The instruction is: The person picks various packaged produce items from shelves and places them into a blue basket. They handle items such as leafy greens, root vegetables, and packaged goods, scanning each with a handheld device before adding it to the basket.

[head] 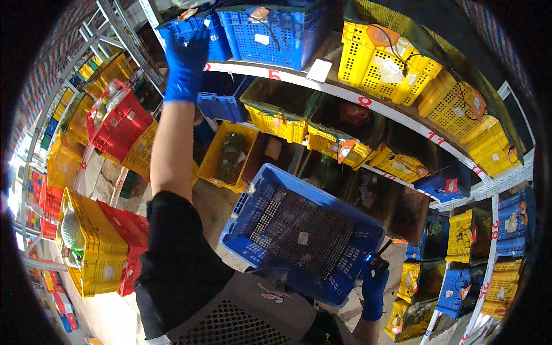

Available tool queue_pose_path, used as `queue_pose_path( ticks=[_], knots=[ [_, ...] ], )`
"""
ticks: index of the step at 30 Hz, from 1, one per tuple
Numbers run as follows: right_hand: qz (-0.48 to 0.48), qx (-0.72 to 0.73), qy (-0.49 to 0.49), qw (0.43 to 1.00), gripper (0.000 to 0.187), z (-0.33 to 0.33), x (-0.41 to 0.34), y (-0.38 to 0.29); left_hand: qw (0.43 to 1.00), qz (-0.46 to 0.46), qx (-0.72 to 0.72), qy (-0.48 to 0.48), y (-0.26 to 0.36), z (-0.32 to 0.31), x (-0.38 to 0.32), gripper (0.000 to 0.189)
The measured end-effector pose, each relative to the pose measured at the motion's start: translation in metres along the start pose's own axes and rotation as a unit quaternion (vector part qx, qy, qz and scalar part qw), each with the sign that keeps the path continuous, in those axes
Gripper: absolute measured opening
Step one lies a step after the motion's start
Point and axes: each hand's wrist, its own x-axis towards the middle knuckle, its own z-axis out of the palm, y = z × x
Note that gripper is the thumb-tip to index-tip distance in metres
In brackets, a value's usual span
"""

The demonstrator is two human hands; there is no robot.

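Observation:
My left hand [183,60], in a blue glove, is raised to the upper shelf with its thumb and fingers apart. It is in front of a small blue perforated crate [220,41]; whether the fingertips touch it I cannot tell. My right hand [374,289], also gloved in blue, grips the right end of a large blue plastic crate [302,238], its fingers partly hidden. A small black device [379,262] with a lit blue light sits on that hand. The crate tilts in front of my body, and pale scraps of paper or labels lie on its perforated bottom.
A taller blue crate [271,36] and a yellow crate [384,56] stand on the upper shelf, with a white card [319,71] between them. Lower down are netted yellow crates [276,125]. Red [114,125] and yellow [97,254] crates flank my left side.

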Motion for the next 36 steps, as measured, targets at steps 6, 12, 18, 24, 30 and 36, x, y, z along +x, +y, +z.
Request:
queue_pose_path(
  ticks=[6,12,18,24,30,36],
  knots=[
    [-0.027,0.041,0.023,0.999,0.021,-0.002,-0.005,0.008,0.884,-0.342,0.278,-0.157,-0.165,-0.171,-0.191,0.037],
    [0.065,0.046,0.019,0.997,0.031,-0.018,-0.024,0.04,0.7,-0.441,0.516,-0.222,-0.278,-0.364,-0.343,0.036],
    [0.068,-0.051,0.072,0.994,0.038,-0.026,-0.043,0.14,0.598,-0.045,0.745,-0.292,-0.257,-0.375,-0.4,0.039],
    [0.354,0.246,0.016,0.902,0.033,0.022,-0.032,0.244,0.807,-0.503,0.304,0.051,-0.116,-0.336,-0.373,0.073],
    [0.16,0.445,0.195,0.859,0.058,-0.024,-0.043,0.258,0.756,-0.538,0.368,-0.055,-0.144,-0.354,-0.358,0.047],
    [0.045,0.128,0.457,0.879,0.063,-0.23,-0.176,0.283,0.612,-0.495,0.508,-0.35,-0.284,-0.247,-0.465,0.046]
  ],
)
